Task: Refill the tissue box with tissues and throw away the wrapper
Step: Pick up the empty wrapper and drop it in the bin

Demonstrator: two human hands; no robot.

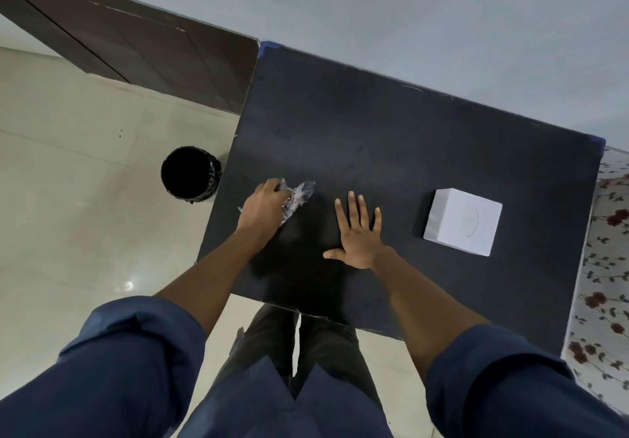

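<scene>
Step in hand: disposal of the wrapper, by my reading; the tissue box looks closed up and set aside.

Wrapper position: crumpled clear wrapper [296, 196] with dark print, at the left part of the black surface [391, 138], close to its left edge.

Left hand: left hand [263, 209] lies over the near end of the wrapper, its fingers [272, 187] curled down and closed on the plastic. The far end of the wrapper sticks out past the knuckles, up and to the right.

Wrapper long axis: runs diagonally, from under the palm toward the upper right.

Right hand: right hand [357, 233] spread flat, palm down on the surface, holding nothing. It sits between the wrapper and the box, touching neither.

Tissue box: white tissue box [463, 221] stands on the right part of the surface, well apart from the wrapper. A faint curved line shows on its top; no tissue visibly pokes out, so I cannot confirm the fill.

Bin: black-lined bin [191, 174] on the floor, just beside the left edge of the surface, mouth open upward.

Key relation: the bin lies to the left of the gripping hand and lower, just past the surface edge. The left hand is much the nearer one; the right is well apart from the bin.

Next move calls for: lift, carry left past the edge, release over the mouth.

Risk: light plastic may cling to the fingers or drift wide of the bin.
</scene>
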